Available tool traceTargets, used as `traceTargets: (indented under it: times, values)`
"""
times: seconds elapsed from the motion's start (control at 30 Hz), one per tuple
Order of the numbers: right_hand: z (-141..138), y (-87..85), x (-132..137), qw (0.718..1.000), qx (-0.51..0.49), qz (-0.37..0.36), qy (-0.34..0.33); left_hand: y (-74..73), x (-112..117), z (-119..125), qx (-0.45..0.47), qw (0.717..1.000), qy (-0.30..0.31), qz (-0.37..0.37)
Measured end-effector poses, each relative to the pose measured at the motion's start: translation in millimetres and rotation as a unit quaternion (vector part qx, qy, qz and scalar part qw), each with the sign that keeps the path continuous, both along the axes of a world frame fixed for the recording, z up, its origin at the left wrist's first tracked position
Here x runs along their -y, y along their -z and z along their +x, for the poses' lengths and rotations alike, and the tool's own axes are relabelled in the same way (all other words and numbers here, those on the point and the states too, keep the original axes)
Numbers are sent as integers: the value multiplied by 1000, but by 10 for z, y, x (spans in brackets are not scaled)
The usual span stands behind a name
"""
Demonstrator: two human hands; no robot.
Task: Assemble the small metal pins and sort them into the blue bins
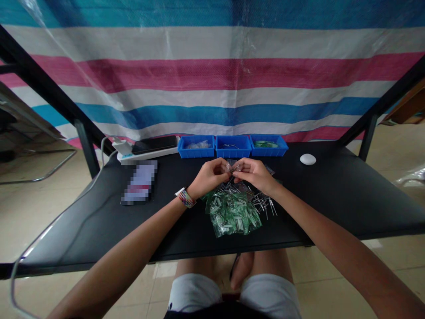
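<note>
Nearest the camera are the person's knees in pale shorts (232,294), tucked under the near edge of the black surface (332,199). Above them both forearms reach forward and converge at mid-surface. The left hand (209,176), a beaded band (186,199) on its wrist, and the right hand (255,173) meet fingertip to fingertip, each grip pinched together on a small clear bag (233,166) held just above the surface. Wrists are raised, elbows spread wide, palms turned inward toward each other.

Directly beneath the hands lies a heap of green packets (232,212) mixed with loose metal pins (265,204).

The risk, as I judge it, is spillage: the bag is tiny and slick, so a tug from either side could tear it or let its contents scatter into the heap, where they would be hard to sort out. Pins near the right could also roll.

Far beyond stand three blue trays (232,146), a phone (155,144) on a power strip (146,155) to the left, and a white puck (307,159) to the right.
</note>
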State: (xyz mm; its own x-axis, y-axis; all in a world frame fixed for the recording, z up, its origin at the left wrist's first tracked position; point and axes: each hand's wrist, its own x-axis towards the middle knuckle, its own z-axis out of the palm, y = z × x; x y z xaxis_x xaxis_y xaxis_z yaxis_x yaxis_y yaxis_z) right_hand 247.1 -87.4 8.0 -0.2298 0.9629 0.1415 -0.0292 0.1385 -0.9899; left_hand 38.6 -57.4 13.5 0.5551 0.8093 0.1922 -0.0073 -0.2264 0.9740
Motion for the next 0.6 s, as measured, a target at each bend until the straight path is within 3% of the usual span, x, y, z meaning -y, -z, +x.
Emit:
traceTargets:
  times: [0.2,0.4,0.6]
  values:
    - [20,45,-28,1000,3,14,17,-9,18,16,-26,1000,15,5]
    - [30,-16,6,999,22,28,0,-41,37,6,-19,1000,23,7]
    - [26,-35,16,1000,5,1,-21,-44,26,-2,-5,999,14,30]
